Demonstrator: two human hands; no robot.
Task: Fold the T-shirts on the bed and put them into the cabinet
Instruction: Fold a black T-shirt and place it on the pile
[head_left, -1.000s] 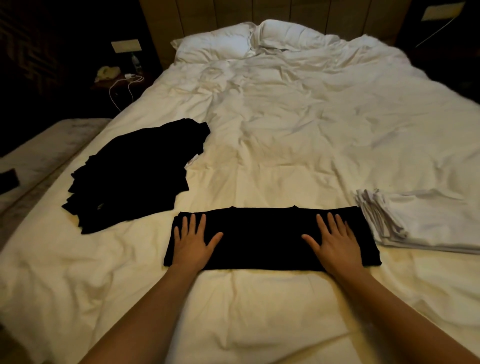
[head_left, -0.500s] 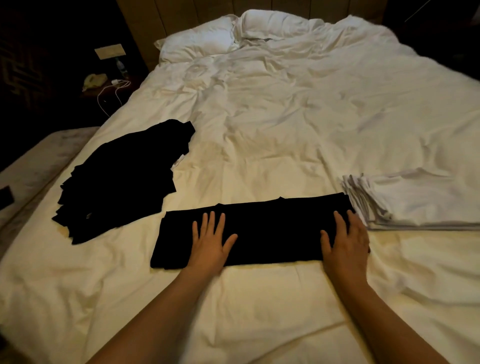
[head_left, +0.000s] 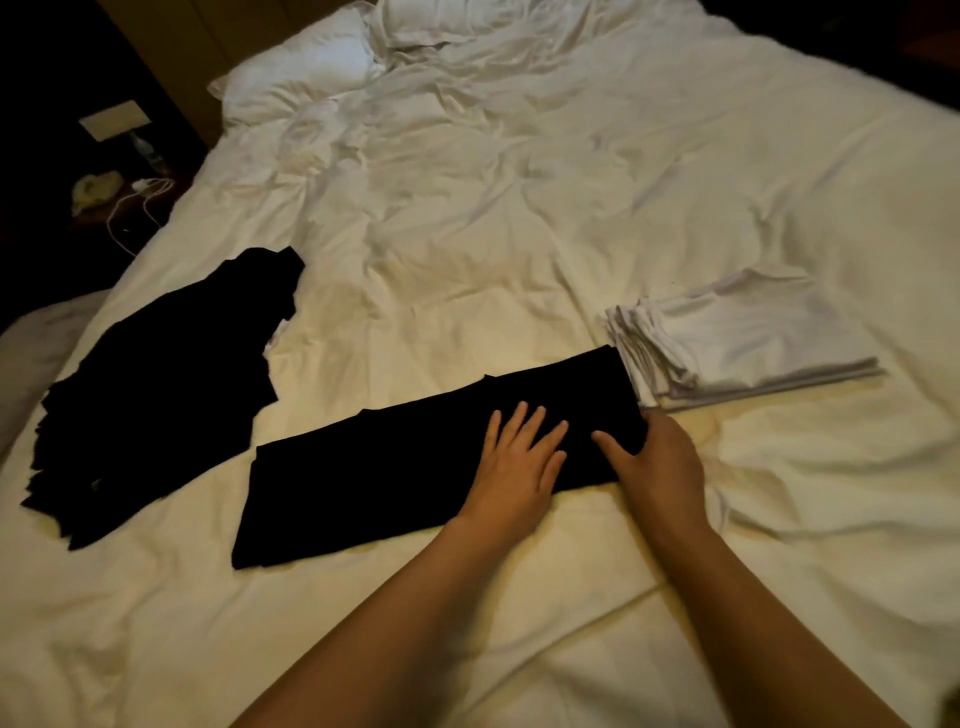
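Head view: long black T-shirt strip (head_left: 415, 467) lies on white bed (head_left: 493, 234). Left hand (head_left: 514, 462) flat, fingers spread on it; right hand (head_left: 657, 462) grips its right end. Risk: end fold skews, or snags touching white folded stack (head_left: 743, 338).

White stack (head_left: 748, 343) just beside shirt's (head_left: 415, 467) right end

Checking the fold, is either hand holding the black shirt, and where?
The right hand grips the black shirt at its right end; the left hand only rests flat on it.
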